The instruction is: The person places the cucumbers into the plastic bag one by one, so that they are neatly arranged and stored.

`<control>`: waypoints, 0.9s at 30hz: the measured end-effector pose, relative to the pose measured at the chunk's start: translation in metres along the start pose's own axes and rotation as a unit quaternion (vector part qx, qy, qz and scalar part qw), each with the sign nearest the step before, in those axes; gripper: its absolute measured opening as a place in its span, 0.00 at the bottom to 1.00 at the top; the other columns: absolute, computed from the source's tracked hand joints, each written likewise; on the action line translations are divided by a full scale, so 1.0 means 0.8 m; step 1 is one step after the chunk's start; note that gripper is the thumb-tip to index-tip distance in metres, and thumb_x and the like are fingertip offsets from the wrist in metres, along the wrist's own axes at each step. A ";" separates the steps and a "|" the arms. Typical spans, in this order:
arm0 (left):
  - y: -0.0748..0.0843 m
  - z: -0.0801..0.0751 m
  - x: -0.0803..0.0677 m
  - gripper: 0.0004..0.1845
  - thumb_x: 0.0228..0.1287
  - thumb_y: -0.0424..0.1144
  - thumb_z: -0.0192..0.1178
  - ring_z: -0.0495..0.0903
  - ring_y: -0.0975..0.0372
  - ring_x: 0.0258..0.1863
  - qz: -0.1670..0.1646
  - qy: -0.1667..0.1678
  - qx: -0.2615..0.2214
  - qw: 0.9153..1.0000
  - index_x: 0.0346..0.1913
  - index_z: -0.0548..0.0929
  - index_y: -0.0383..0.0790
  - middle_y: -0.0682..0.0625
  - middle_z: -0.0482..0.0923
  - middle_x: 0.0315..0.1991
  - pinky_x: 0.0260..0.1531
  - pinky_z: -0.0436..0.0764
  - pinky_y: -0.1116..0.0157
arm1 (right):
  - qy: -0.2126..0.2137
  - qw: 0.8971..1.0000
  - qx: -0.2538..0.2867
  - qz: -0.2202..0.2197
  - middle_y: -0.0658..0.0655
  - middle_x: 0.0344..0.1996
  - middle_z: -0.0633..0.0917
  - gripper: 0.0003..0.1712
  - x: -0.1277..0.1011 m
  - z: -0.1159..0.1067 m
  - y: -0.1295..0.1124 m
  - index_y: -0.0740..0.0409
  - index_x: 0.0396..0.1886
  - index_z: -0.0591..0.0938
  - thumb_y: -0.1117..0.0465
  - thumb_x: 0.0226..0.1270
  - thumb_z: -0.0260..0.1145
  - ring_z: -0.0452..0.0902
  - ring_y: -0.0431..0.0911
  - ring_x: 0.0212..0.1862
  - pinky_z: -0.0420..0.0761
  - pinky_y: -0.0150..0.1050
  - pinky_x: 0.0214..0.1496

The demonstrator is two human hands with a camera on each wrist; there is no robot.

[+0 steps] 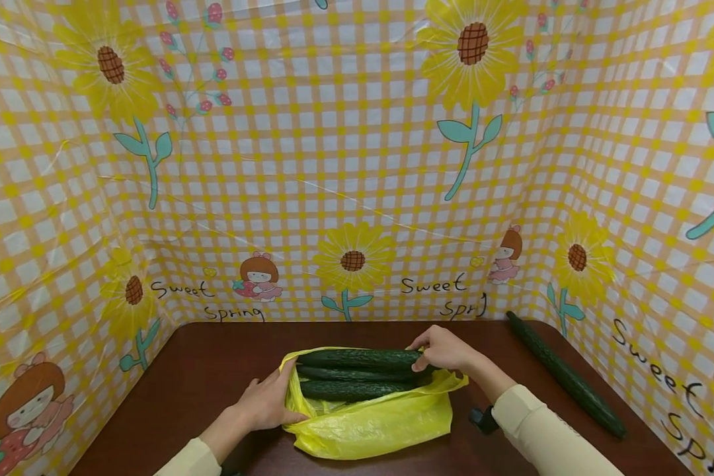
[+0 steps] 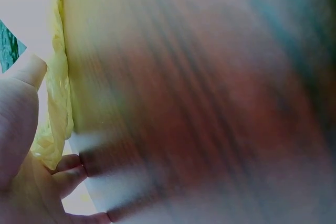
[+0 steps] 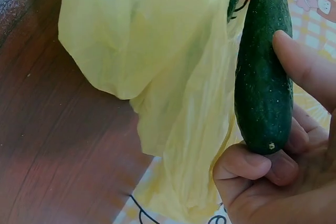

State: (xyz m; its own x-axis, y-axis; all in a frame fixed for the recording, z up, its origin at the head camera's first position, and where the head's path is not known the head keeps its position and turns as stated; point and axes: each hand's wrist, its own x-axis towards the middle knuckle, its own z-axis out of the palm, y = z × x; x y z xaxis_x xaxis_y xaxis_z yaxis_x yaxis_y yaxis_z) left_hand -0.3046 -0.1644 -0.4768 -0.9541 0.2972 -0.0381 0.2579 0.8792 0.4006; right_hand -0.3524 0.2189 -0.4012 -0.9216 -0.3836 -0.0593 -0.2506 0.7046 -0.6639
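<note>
A yellow plastic bag [image 1: 381,426] lies on its side on the table, its mouth spread wide. Several dark green cucumbers [image 1: 357,390] lie lengthwise within the mouth. My left hand [image 1: 264,402] holds the bag's left edge, and the left wrist view has the yellow rim [image 2: 60,87] running between thumb and fingers. At the bag's right end, my right hand [image 1: 446,352] grips the end of the rearmost cucumber [image 1: 363,359]. In the right wrist view, thumb and curled fingers surround that cucumber's blunt tip [image 3: 265,103], with the bag's film [image 3: 184,103] hanging beside it.
Another cucumber [image 1: 565,373] lies slanted along the right side of the dark brown table [image 1: 214,350]. Checked sunflower sheeting [image 1: 357,165] stands as walls behind and at both sides. A small black object [image 1: 482,420] sits against the right sleeve.
</note>
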 end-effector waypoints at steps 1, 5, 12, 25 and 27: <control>-0.001 0.000 0.000 0.65 0.48 0.66 0.74 0.68 0.43 0.71 -0.002 0.000 -0.002 1.000 0.81 0.48 0.43 0.36 0.66 0.73 0.64 0.59 0.30 | -0.005 1.000 -0.002 -0.005 0.66 0.36 0.89 0.21 0.002 0.001 0.001 0.65 0.52 0.87 0.66 0.56 0.75 0.46 0.41 0.14 0.60 0.36 0.22; -0.002 0.002 0.001 0.66 0.48 0.67 0.74 0.70 0.43 0.70 -0.002 0.002 0.000 1.000 0.81 0.48 0.43 0.36 0.67 0.72 0.63 0.60 0.30 | -0.024 1.000 -0.010 -0.017 0.69 0.45 0.88 0.21 0.005 0.004 0.008 0.69 0.52 0.86 0.67 0.57 0.75 0.48 0.41 0.15 0.63 0.36 0.24; -0.005 0.005 0.002 0.66 0.49 0.67 0.74 0.70 0.42 0.70 0.007 0.005 0.005 1.000 0.81 0.48 0.42 0.35 0.65 0.73 0.63 0.60 0.30 | -0.030 0.999 -0.039 -0.003 0.69 0.53 0.85 0.21 0.005 0.000 0.011 0.70 0.51 0.86 0.64 0.59 0.75 0.57 0.41 0.16 0.69 0.38 0.28; -0.007 0.005 0.003 0.65 0.49 0.68 0.73 0.70 0.43 0.70 0.008 0.002 0.004 1.000 0.81 0.48 0.42 0.36 0.65 0.73 0.63 0.60 0.30 | -0.002 0.986 -0.152 0.068 0.68 0.54 0.84 0.39 -0.007 -0.008 0.016 0.70 0.57 0.83 0.40 0.62 0.72 0.83 0.59 0.50 0.83 0.53 0.48; -0.006 0.005 0.003 0.65 0.48 0.68 0.73 0.70 0.43 0.70 0.009 0.002 0.005 1.000 0.80 0.48 0.42 0.36 0.65 0.74 0.63 0.61 0.30 | 0.014 0.985 -0.155 0.070 0.67 0.55 0.85 0.40 -0.008 -0.007 0.018 0.69 0.58 0.82 0.38 0.62 0.71 0.84 0.57 0.47 0.83 0.51 0.43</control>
State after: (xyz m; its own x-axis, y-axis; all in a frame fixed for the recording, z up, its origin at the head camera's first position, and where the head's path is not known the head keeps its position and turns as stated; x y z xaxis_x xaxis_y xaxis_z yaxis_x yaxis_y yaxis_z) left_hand -0.3075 -0.1665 -0.4826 -0.9500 0.3110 -0.0276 0.2758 0.8774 0.3925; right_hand -0.3519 0.2348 -0.4063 -0.9605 -0.2559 -0.1098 -0.1949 0.8995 -0.3909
